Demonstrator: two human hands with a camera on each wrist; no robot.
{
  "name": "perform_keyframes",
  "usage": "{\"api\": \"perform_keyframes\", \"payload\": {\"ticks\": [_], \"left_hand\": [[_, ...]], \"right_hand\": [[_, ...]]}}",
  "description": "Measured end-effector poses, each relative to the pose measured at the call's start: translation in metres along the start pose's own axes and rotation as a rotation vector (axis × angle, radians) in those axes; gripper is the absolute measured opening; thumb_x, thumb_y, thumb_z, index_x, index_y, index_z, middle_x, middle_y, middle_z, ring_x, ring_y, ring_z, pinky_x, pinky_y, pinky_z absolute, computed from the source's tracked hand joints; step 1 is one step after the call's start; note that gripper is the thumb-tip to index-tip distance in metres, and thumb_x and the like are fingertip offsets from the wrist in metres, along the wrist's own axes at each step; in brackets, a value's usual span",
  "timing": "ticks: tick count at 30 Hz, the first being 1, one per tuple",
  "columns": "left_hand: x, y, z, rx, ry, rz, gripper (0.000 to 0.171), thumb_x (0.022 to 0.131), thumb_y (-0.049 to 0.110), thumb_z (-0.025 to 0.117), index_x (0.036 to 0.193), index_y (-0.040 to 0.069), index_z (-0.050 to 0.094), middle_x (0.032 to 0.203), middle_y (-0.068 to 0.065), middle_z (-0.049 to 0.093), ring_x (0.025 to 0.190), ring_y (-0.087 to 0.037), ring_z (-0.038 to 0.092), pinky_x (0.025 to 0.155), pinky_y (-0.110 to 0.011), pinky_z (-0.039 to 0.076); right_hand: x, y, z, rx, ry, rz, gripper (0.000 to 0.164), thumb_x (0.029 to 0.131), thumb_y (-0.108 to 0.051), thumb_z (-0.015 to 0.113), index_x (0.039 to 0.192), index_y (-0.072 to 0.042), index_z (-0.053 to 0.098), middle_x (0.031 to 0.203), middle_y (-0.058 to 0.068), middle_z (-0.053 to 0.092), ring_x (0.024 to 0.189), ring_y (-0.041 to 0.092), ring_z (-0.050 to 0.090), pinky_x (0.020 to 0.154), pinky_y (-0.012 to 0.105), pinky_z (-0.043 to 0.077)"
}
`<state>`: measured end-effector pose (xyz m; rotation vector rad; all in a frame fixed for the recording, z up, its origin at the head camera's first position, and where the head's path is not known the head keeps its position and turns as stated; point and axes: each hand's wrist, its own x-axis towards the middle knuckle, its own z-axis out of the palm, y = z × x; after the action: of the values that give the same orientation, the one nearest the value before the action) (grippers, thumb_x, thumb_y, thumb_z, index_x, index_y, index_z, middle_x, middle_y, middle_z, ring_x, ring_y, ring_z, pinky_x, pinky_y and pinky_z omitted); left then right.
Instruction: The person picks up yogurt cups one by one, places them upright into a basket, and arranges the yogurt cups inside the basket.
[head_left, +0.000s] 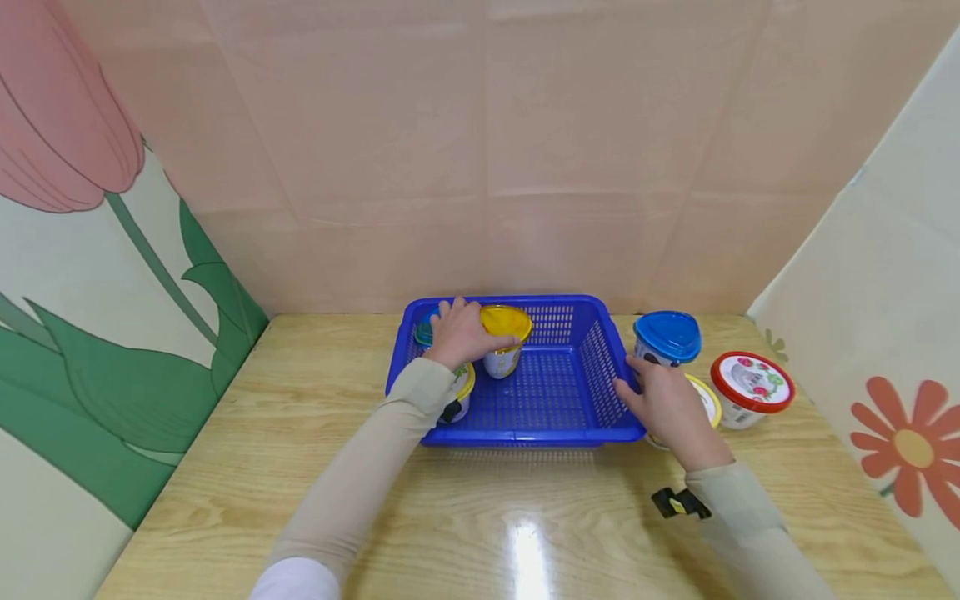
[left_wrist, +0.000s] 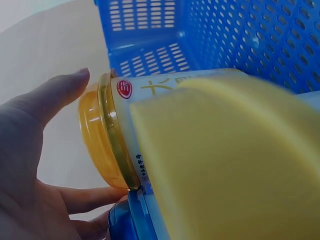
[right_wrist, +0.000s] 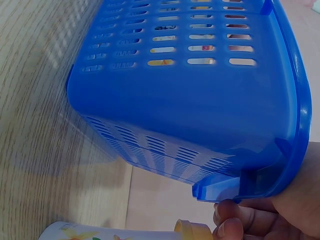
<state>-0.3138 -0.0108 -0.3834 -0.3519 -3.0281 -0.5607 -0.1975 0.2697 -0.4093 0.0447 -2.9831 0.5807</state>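
Note:
My left hand (head_left: 459, 335) reaches into the blue basket (head_left: 517, 436), over a cup with a yellow lid (head_left: 506, 322). In the left wrist view, straight fingers (left_wrist: 90, 199) lie along one side of that lid, and the thumb stands slightly off the other side. A teal-lidded cup (head_left: 423, 330) and a yellow-rimmed tub (head_left: 463, 392) stand beside it, partly behind the hand and sleeve. My right hand (head_left: 675, 408) holds the basket's right rim, its fingers (right_wrist: 231, 226) curled by the handle tab. A blue-lidded cup (head_left: 667, 335) stands close to this hand.
Outside the basket at right stand a red-lidded tub (head_left: 752, 381) and another yellow-rimmed tub (head_left: 708, 402), half hidden by the right hand. The basket sits on a wooden table (head_left: 315, 400) near the pink back wall (head_left: 517, 167). Flower-printed side walls flank it.

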Motion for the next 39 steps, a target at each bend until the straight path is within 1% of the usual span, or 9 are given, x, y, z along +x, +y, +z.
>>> {"api": "perform_keyframes", "payload": {"ticks": [5, 11, 17, 25, 28, 30, 34, 36, 39], "left_hand": [[0.001, 0.0, -0.002, -0.012, -0.002, 0.005, 0.084, 0.075, 0.072, 0.071, 0.127, 0.007, 0.061, 0.12, -0.012, 0.054, 0.11, -0.032, 0.041, 0.094, -0.051, 0.037], [0.004, 0.0, -0.007, -0.023, -0.002, 0.016, 0.079, 0.077, 0.067, 0.073, 0.13, 0.009, 0.062, 0.123, -0.008, 0.057, 0.109, -0.031, 0.042, 0.092, -0.049, 0.038], [0.004, 0.0, -0.01, -0.048, -0.005, 0.019, 0.08, 0.079, 0.063, 0.074, 0.136, 0.009, 0.059, 0.13, -0.007, 0.058, 0.111, -0.031, 0.043, 0.094, -0.049, 0.038], [0.003, -0.001, -0.008, -0.057, -0.013, 0.009, 0.075, 0.08, 0.062, 0.074, 0.132, 0.008, 0.061, 0.123, -0.006, 0.059, 0.107, -0.029, 0.042, 0.092, -0.047, 0.038], [0.003, -0.003, -0.008, -0.068, -0.019, 0.008, 0.076, 0.081, 0.063, 0.072, 0.132, 0.008, 0.061, 0.124, -0.007, 0.058, 0.108, -0.03, 0.043, 0.092, -0.046, 0.038], [0.002, -0.004, -0.01, -0.089, -0.015, 0.007, 0.075, 0.084, 0.064, 0.069, 0.133, 0.008, 0.061, 0.128, -0.008, 0.059, 0.111, -0.031, 0.044, 0.094, -0.048, 0.038], [0.001, -0.007, -0.018, -0.18, 0.007, 0.0, 0.07, 0.092, 0.061, 0.059, 0.137, 0.008, 0.059, 0.135, -0.009, 0.06, 0.124, -0.035, 0.043, 0.105, -0.055, 0.034], [-0.001, -0.01, -0.024, -0.231, 0.019, 0.001, 0.064, 0.096, 0.058, 0.055, 0.134, 0.008, 0.062, 0.131, -0.009, 0.062, 0.125, -0.034, 0.045, 0.106, -0.056, 0.033], [-0.004, -0.014, -0.036, -0.311, 0.021, 0.009, 0.055, 0.099, 0.055, 0.051, 0.125, 0.008, 0.066, 0.121, -0.008, 0.066, 0.117, -0.031, 0.054, 0.104, -0.052, 0.039]], "right_hand": [[0.0, 0.001, 0.0, 0.0, 0.004, -0.005, 0.058, 0.098, -0.029, 0.064, 0.14, 0.008, 0.05, 0.127, 0.035, 0.058, 0.106, 0.051, 0.063, 0.082, 0.058, 0.053], [0.001, 0.001, -0.001, 0.004, 0.009, -0.006, 0.058, 0.098, -0.029, 0.064, 0.14, 0.008, 0.05, 0.127, 0.035, 0.059, 0.105, 0.051, 0.064, 0.082, 0.058, 0.054], [0.002, 0.002, -0.001, 0.0, 0.008, -0.002, 0.059, 0.098, -0.029, 0.064, 0.141, 0.008, 0.05, 0.128, 0.035, 0.058, 0.106, 0.052, 0.063, 0.082, 0.059, 0.053], [0.003, 0.002, 0.0, 0.0, -0.011, 0.012, 0.06, 0.098, -0.031, 0.063, 0.141, 0.008, 0.049, 0.128, 0.035, 0.058, 0.107, 0.052, 0.062, 0.082, 0.059, 0.053], [0.003, 0.002, 0.001, 0.0, -0.015, 0.014, 0.06, 0.098, -0.031, 0.063, 0.141, 0.008, 0.049, 0.129, 0.035, 0.058, 0.108, 0.052, 0.062, 0.082, 0.059, 0.053], [0.003, 0.003, 0.001, -0.003, -0.016, 0.015, 0.06, 0.098, -0.031, 0.063, 0.141, 0.008, 0.049, 0.129, 0.035, 0.057, 0.109, 0.052, 0.062, 0.082, 0.059, 0.053], [0.003, 0.003, 0.001, -0.005, -0.019, 0.019, 0.06, 0.098, -0.031, 0.063, 0.142, 0.008, 0.049, 0.129, 0.035, 0.057, 0.109, 0.052, 0.062, 0.082, 0.058, 0.053], [0.003, 0.003, 0.001, -0.003, -0.019, 0.019, 0.06, 0.098, -0.031, 0.064, 0.142, 0.008, 0.049, 0.129, 0.035, 0.057, 0.109, 0.052, 0.062, 0.082, 0.058, 0.053], [0.003, 0.003, 0.002, -0.001, -0.019, 0.017, 0.06, 0.098, -0.031, 0.064, 0.141, 0.008, 0.049, 0.129, 0.035, 0.057, 0.108, 0.052, 0.062, 0.082, 0.058, 0.053]]}}
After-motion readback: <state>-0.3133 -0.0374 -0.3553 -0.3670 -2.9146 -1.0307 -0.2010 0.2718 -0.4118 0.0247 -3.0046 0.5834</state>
